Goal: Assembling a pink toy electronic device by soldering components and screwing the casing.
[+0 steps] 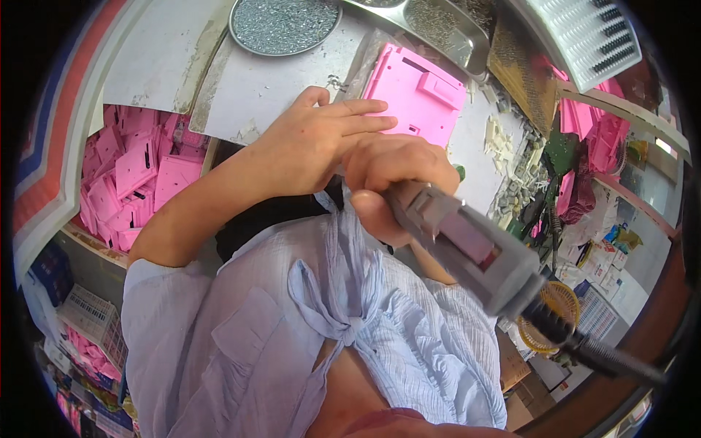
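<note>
My right hand (401,171) is wrapped round the grey body of a powered screwdriver (478,252), whose black cord runs off to the lower right. The tool's tip is hidden behind that hand. Just under it, a pink plastic housing part (400,82) with a raised block and a slot lies on the worktable. My left hand (310,135) reaches across to its left edge, two fingers stretched out onto the pink surface and the thumb apart from them.
A round metal dish (251,50) of small screws stands at the back, beside a compartmented metal tray (398,17). White and grey small pieces (504,150) are scattered right of the part. Many pink parts (135,171) fill a bin on the left. A yellow basket (575,303) sits lower right.
</note>
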`<act>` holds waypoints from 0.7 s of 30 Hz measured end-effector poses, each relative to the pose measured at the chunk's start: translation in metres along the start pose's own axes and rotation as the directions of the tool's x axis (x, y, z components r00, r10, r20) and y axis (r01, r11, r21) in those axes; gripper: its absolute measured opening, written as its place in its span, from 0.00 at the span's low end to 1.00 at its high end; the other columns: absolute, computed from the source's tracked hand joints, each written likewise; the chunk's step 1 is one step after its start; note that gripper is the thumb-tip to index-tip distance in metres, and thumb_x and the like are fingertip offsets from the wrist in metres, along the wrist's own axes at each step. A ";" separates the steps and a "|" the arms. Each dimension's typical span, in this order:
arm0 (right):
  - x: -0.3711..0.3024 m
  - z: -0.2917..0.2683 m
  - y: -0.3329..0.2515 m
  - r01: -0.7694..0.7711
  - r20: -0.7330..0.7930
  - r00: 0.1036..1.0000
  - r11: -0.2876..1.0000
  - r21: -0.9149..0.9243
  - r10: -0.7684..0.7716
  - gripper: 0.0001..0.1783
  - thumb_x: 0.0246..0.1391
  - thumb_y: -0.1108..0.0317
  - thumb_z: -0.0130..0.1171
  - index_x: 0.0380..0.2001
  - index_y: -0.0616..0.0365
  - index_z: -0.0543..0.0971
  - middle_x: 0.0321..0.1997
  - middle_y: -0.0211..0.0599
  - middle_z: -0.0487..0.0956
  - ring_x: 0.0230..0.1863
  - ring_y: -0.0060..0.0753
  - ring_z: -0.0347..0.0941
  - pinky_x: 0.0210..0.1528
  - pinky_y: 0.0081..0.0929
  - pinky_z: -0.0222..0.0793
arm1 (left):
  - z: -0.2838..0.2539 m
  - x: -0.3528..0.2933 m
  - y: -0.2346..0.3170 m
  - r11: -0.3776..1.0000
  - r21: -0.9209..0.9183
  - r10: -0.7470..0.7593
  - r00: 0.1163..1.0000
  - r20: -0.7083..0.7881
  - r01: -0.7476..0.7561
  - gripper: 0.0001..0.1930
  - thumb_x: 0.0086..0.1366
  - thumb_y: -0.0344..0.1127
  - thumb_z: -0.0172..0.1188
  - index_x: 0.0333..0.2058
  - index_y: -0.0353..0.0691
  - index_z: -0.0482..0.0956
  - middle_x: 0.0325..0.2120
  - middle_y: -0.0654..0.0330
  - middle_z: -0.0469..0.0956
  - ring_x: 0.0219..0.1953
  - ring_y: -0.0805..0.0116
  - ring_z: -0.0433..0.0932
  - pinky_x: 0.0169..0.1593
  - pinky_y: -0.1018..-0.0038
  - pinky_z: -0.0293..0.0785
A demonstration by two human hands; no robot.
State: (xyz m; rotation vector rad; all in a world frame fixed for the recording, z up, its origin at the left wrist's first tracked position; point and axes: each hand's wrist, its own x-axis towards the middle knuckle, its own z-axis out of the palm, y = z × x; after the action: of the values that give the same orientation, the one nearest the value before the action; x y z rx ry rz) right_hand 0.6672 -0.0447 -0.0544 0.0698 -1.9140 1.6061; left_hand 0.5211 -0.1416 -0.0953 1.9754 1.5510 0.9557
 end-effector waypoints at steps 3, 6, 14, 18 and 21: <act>0.007 -0.030 -0.016 -0.086 -0.017 0.996 0.990 0.114 0.089 0.10 0.61 0.68 0.61 0.39 0.57 0.71 0.18 0.32 0.68 0.20 0.31 0.67 0.25 0.32 0.67 | 0.001 0.005 0.003 0.993 0.112 -0.024 1.000 0.011 0.023 0.24 0.56 0.28 0.62 0.54 0.43 0.80 0.60 0.61 0.77 0.66 0.62 0.70 0.57 0.53 0.59; 0.004 -0.083 -0.043 0.019 -0.164 0.986 0.975 0.222 0.019 0.11 0.64 0.63 0.54 0.47 0.54 0.72 0.18 0.26 0.62 0.21 0.27 0.61 0.28 0.32 0.64 | -0.005 0.015 0.010 0.974 0.225 0.025 0.997 0.067 -0.039 0.23 0.56 0.26 0.61 0.52 0.42 0.80 0.58 0.59 0.78 0.64 0.60 0.71 0.57 0.53 0.61; -0.031 -0.134 -0.030 0.007 -0.494 0.869 0.997 0.075 0.031 0.10 0.62 0.70 0.55 0.46 0.57 0.71 0.20 0.33 0.67 0.19 0.25 0.61 0.26 0.32 0.62 | 0.046 0.070 0.019 0.938 0.339 0.095 0.994 -0.059 -0.069 0.23 0.58 0.36 0.66 0.53 0.44 0.81 0.58 0.60 0.77 0.62 0.55 0.71 0.63 0.55 0.61; -0.031 -0.137 -0.005 -0.029 -0.452 0.891 1.000 -0.002 0.025 0.08 0.62 0.72 0.55 0.42 0.59 0.70 0.18 0.34 0.67 0.17 0.26 0.60 0.25 0.33 0.64 | 0.048 0.075 0.020 0.921 0.381 0.118 0.990 -0.071 -0.083 0.19 0.58 0.40 0.67 0.49 0.46 0.83 0.55 0.62 0.78 0.61 0.58 0.73 0.62 0.53 0.63; -0.014 -0.144 -0.010 0.053 -0.412 0.910 0.999 -0.011 -0.053 0.07 0.61 0.73 0.55 0.40 0.60 0.69 0.18 0.35 0.68 0.16 0.26 0.60 0.24 0.32 0.64 | 0.048 0.074 0.020 0.927 0.371 0.089 0.994 -0.069 -0.057 0.19 0.58 0.40 0.67 0.49 0.47 0.83 0.55 0.62 0.79 0.61 0.59 0.73 0.62 0.53 0.62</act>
State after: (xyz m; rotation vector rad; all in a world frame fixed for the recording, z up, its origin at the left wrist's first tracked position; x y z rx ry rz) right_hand 0.7444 0.0780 -0.0439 -0.2019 -1.5687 1.4483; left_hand 0.5797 -0.0729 -0.0951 2.2870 1.8259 0.8311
